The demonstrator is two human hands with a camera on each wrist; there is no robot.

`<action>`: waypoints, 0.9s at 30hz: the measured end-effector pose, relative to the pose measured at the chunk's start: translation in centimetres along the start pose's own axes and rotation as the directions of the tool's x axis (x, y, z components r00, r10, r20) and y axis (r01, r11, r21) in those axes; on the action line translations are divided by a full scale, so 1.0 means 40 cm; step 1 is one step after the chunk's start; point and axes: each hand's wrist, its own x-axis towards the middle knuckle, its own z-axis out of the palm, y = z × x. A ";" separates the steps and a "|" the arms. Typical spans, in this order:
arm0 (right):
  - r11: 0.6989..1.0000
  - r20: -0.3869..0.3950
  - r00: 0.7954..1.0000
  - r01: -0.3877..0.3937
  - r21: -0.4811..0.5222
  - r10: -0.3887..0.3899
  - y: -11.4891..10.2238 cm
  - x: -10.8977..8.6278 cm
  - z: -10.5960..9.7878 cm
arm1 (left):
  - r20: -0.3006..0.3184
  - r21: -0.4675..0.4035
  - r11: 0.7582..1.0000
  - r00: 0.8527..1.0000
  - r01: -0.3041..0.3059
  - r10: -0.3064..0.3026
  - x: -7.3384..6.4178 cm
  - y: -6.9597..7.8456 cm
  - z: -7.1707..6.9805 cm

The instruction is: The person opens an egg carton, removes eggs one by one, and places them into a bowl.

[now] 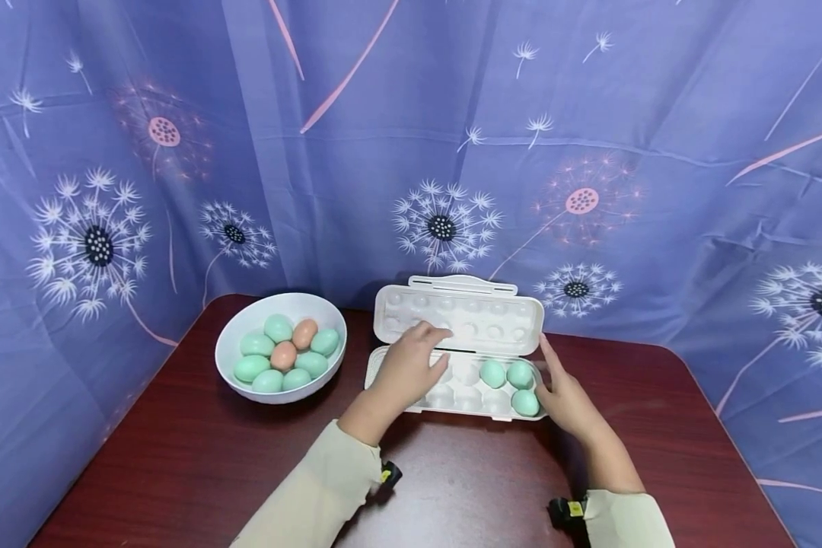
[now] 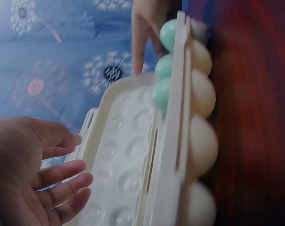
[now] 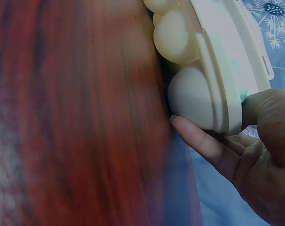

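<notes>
A white plastic egg carton [image 1: 482,411] lies with its lid [image 1: 527,304] tipped back against the curtain. Three mint-green eggs [image 1: 520,374] sit in cups at its right end; several nearby cups hold nothing. Above the left part of the carton hovers my left hand [image 1: 404,365], its fingers loosely bent and apart. Nothing is between them in the left wrist view, where the lid shows just beyond the fingertips [image 2: 81,179]. My right hand [image 1: 568,396] grips the carton's right end, one finger against the outside of the end cup [image 3: 191,99] and another part of the hand at the rim.
To the left stands a white bowl [image 1: 332,365] with several green eggs [image 1: 278,328] and two brown eggs [image 1: 284,355]. Everything rests on a dark red wooden table [image 1: 452,479]. A blue dandelion-print curtain [image 1: 356,190] hangs right behind the carton and bowl.
</notes>
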 end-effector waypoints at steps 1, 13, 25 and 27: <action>1.000 0.002 1.000 -0.001 -0.001 0.001 0.001 0.001 0.000 | 0.019 0.003 1.000 1.000 -0.004 0.004 0.002 0.008 0.007; 1.000 0.012 1.000 -0.010 0.006 0.010 0.001 0.005 -0.002 | 0.076 0.032 0.998 0.996 -0.056 0.053 0.020 0.066 0.076; 1.000 0.010 1.000 -0.009 -0.004 0.009 -0.001 0.005 -0.003 | 0.144 0.040 0.999 0.990 -0.021 0.015 0.039 0.102 0.138; 1.000 0.008 1.000 -0.007 -0.005 0.007 -0.001 0.005 -0.003 | 0.161 0.053 0.998 0.987 -0.029 0.020 0.042 0.106 0.148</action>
